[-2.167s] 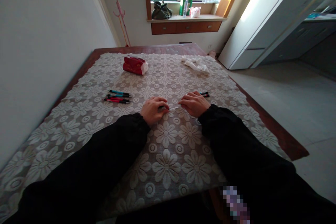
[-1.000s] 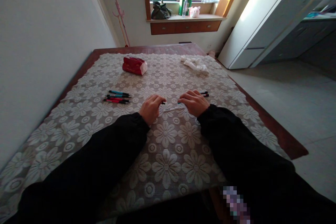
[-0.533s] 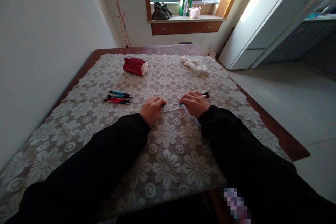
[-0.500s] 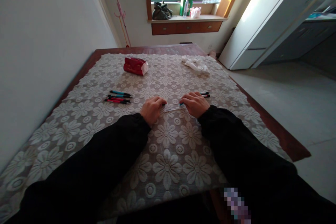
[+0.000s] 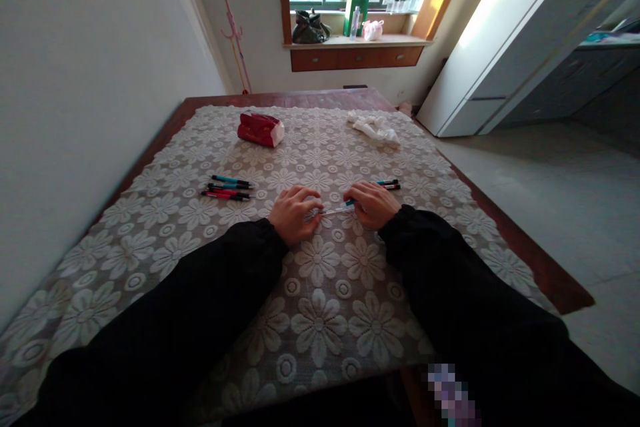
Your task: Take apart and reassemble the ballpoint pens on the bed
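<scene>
**Two hands, one pen, held low over the lace**

The left hand (image 5: 294, 213) and the right hand (image 5: 373, 203) meet over the middle of the table (image 5: 540, 260), and a slim pen (image 5: 336, 209) bridges the gap between them. The right hand's fingers close round its blue end; the left hand's fingertips pinch the pale, thin end. Both wrists rest on the cloth — a braced posture that seems meant to steady small work, with the pen kept just above the surface and nearly level. Whether the pen is in one piece or two, the picture is too small to tell.

Sorting seems to explain the rest of the layout. A group of pens (image 5: 227, 188), blue and red, lies side by side to the left, well apart from the hands; another pair of pens (image 5: 389, 183) lies just beyond the right hand.

The table is dark wood under a white lace tablecloth (image 5: 320, 320) of flower motifs. Farther off sit a red tissue pack (image 5: 261, 129) and a crumpled white cloth (image 5: 374, 125). A bare wall runs along the left; ahead, a window sill (image 5: 357, 42) holds bags — and a white cabinet (image 5: 500, 53) stands to the right.
</scene>
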`<state>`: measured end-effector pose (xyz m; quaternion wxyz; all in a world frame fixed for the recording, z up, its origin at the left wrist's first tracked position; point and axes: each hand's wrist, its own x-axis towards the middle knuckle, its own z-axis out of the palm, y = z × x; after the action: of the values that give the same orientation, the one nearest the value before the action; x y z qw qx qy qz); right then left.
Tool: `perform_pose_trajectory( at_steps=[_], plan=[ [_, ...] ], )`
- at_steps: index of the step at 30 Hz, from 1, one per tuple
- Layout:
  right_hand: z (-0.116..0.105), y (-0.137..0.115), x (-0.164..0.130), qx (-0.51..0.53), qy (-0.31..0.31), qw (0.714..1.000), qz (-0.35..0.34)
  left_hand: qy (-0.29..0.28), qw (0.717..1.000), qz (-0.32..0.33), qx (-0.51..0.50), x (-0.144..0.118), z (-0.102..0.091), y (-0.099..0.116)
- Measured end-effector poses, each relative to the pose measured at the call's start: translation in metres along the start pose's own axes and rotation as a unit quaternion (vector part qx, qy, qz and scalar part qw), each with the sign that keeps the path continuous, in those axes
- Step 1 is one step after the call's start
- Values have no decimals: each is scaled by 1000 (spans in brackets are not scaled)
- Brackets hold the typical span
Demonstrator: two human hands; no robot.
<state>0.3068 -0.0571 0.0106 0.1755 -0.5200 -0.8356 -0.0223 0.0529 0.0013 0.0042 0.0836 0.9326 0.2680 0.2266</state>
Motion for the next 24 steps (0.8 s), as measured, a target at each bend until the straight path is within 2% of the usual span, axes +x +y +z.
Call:
perform_pose_trajectory(
  at_steps=[5,10,16,24],
  plan=[
    [-4,4,-1,4,-39,999,27,12,1000,-17,-6,0,1,-2],
    [-1,8,-2,20,-27,999,25,14,1000,-12,-1,1,0,-2],
    [7,5,-1,57,-7,998,-25,-44,995,88,-10,0,2,-1],
    [14,-1,0,99,14,994,-48,-81,992,99,-10,0,3,0]
  ],
)
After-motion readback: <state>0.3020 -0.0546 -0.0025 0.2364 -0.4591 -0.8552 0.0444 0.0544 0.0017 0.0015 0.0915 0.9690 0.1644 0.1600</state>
